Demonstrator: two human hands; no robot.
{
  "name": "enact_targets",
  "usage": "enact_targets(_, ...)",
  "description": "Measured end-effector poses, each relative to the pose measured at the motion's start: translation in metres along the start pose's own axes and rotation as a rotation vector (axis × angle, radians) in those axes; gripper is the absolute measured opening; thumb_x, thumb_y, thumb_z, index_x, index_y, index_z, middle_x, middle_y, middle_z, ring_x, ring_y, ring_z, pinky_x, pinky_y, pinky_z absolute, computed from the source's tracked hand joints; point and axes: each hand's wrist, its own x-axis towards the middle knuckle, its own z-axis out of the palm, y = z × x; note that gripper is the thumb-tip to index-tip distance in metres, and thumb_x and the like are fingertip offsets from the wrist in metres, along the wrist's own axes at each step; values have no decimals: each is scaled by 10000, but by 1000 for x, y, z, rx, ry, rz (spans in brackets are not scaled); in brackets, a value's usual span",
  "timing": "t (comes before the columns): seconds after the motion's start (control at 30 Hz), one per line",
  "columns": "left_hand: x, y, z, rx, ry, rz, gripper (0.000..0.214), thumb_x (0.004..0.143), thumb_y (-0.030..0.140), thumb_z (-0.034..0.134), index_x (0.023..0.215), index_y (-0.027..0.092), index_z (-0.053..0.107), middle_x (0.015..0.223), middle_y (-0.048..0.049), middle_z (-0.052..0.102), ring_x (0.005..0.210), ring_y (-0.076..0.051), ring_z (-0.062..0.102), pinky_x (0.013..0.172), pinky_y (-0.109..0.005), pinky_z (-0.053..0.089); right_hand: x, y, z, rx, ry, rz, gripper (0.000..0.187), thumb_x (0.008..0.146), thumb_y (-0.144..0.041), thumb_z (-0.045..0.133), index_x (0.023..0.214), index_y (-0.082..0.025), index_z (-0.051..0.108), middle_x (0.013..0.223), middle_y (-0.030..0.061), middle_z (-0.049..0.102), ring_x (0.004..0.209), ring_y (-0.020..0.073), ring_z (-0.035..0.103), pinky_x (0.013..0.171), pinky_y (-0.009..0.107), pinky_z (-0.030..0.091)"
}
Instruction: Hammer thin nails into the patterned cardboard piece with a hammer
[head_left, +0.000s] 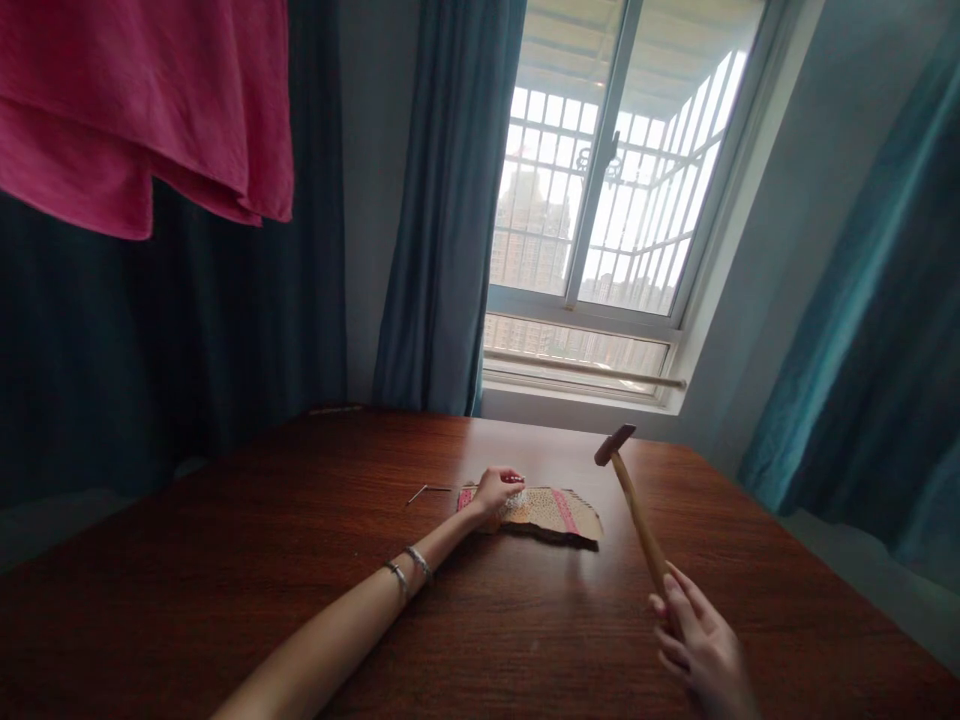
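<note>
My right hand point(694, 640) grips the wooden handle of a small hammer point(634, 505), its dark head raised above the table at the right. My left hand point(496, 490) reaches far forward and rests on a flat piece of patterned cardboard point(559, 512) with pink stripes, its fingers pinched together on something too small to make out. Two bangles point(410, 570) circle my left wrist. A thin nail point(424, 491) lies on the dark wooden table point(300, 560) just left of the cardboard.
A window point(600, 200) with a metal grille is straight ahead, teal curtains point(442, 220) at both sides. A pink cloth point(142, 110) hangs at the upper left. The table's far edge runs below the window sill.
</note>
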Motion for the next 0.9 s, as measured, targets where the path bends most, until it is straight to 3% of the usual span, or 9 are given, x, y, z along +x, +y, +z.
enact_targets(0.13,3,-4,1,-1,-3,13,194,595,264,664,731,126,680,749,-58,689,763,-197,618,676,-268,465,-12,-8,17,15,-168,74,655,537,-515,722,1085,-197,553,564,-51,521,283,3,249,267,153,148)
enact_targets(0.23,5,-8,2,-11,-6,36,195,596,262,663,731,123,678,745,-61,689,752,-190,621,668,-263,468,-18,-7,30,24,-226,89,648,544,-515,720,1083,-190,568,566,-47,523,286,0,245,268,150,147)
enact_targets(0.47,8,-13,2,10,-10,49,235,601,287,665,761,115,685,744,-70,689,734,-190,621,653,-266,466,-17,-2,55,68,-285,133,677,553,-486,735,1123,-182,532,549,-62,505,306,-9,245,290,126,157)
enact_targets(0.67,9,-17,2,-29,-20,69,245,602,300,660,741,100,677,716,-73,681,692,-183,617,625,-260,456,-17,-3,61,46,-344,130,635,576,-489,724,1093,-169,542,544,-67,497,313,-12,250,297,123,153)
enact_targets(0.9,8,-14,2,-8,-20,54,247,605,299,650,746,99,678,717,-65,681,696,-178,613,620,-250,449,-18,-2,66,56,-310,132,690,522,-506,743,1087,-158,551,522,-71,491,310,-4,259,298,130,150)
